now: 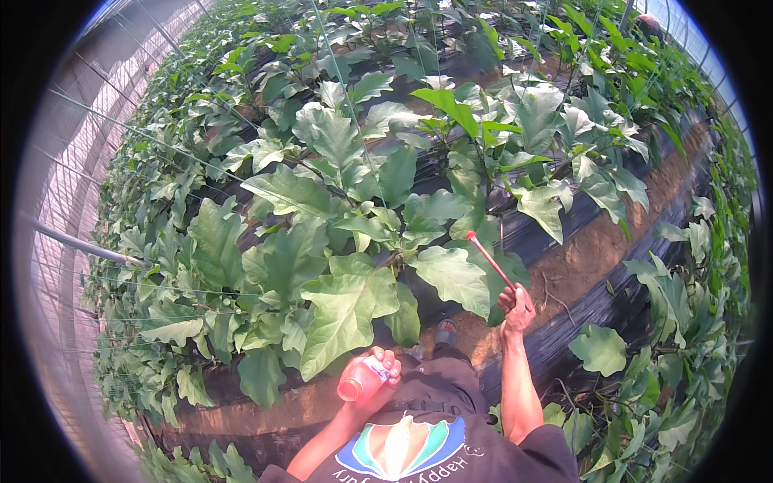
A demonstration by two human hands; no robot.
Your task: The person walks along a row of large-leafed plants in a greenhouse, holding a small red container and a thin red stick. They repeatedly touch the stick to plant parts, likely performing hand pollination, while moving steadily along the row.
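Note:
In my left hand (388, 366), low in front of my body, is a small clear plastic bottle (357, 384) with pink-red liquid and a label; its open mouth faces down-left in the picture. My right hand (518, 308) is raised to the right and grips the lower end of a thin red stick (494, 263). The stick's red, rounded tip (470, 235) points up-left, over the leaves of a broad-leaved plant, apparently an eggplant (386, 241). A large lobed leaf (353, 302) spreads between the two hands, just above the bottle.
Rows of plants grow through black plastic mulch (604, 302), with a bare soil path (595, 250) beside it. Green support strings (353, 115) hang among the stems. A metal pipe (84, 244) and greenhouse film are at the left. My sandalled foot (446, 332) stands on the soil.

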